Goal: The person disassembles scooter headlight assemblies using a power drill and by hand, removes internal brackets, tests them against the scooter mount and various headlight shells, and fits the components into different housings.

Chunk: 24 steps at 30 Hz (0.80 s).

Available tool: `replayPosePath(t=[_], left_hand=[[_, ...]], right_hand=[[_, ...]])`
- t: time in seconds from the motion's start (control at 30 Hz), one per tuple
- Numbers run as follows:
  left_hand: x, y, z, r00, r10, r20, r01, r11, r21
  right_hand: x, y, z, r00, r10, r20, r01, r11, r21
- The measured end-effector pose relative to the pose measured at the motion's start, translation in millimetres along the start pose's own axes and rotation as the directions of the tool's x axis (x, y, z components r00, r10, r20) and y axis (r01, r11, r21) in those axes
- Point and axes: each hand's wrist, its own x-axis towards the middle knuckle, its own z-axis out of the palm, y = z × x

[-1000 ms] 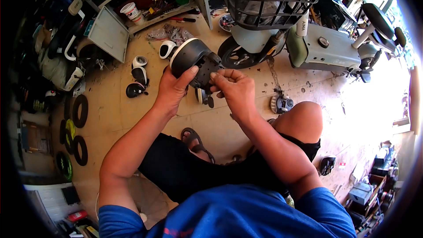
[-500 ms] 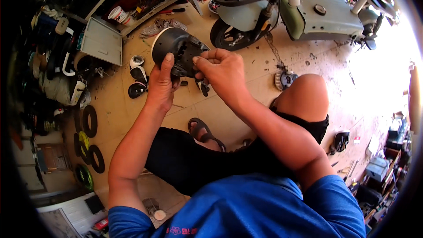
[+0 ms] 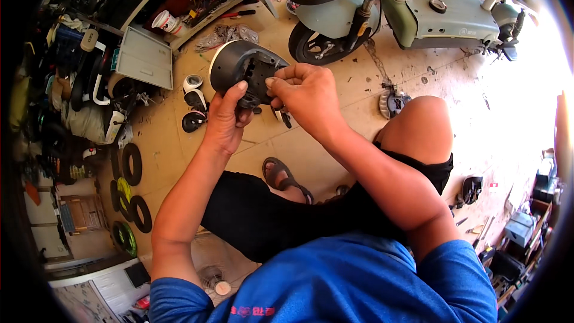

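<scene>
Both hands are raised over the floor around a black scooter headlight [image 3: 230, 63] with a pale rim and a rounded shell. My left hand [image 3: 228, 113] grips its lower side, thumb on the shell and fingers curled underneath. At the right end of the housing, my right hand [image 3: 311, 93] has thumb and index finger pinched against the back. Whatever small piece may lie between those fingertips is hidden. A dark strip-like part [image 3: 282, 117] shows just below the right hand; whether it is attached to the housing I cannot tell.
A grey-green electric scooter [image 3: 454, 27] with a front basket stands ahead. Small black-and-white round parts [image 3: 194, 98] lie on the floor left of the headlight. Several tyres [image 3: 132, 164] lie far left. A geared metal part [image 3: 391, 103] lies by my right knee; a toolbox [image 3: 519, 228] stands far right.
The view has shifted slightly, so the scene sits a little to the right. The headlight is tilted slightly differently; both hands keep nearly the same hold on it.
</scene>
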Motion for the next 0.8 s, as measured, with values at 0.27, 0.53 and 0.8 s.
replayPosePath(t=[0.27, 0.53, 0.8], left_hand=[[10, -10, -13, 0.994, -0.057, 0.09, 0.064, 0.994, -0.086], [8, -13, -16, 0.997, 0.001, 0.078, 0.004, 0.998, -0.066], [8, -11, -14, 0.995, -0.01, 0.098, 0.017, 0.997, -0.076]], right_hand=[[-3, -4, 3, 1.0, -0.014, 0.011, 0.013, 1.0, 0.011], [2, -1, 6, 0.997, -0.078, -0.029, 0.076, 0.994, -0.073], [-4, -10, 11, 0.984, -0.158, -0.087, 0.135, 0.965, -0.225]])
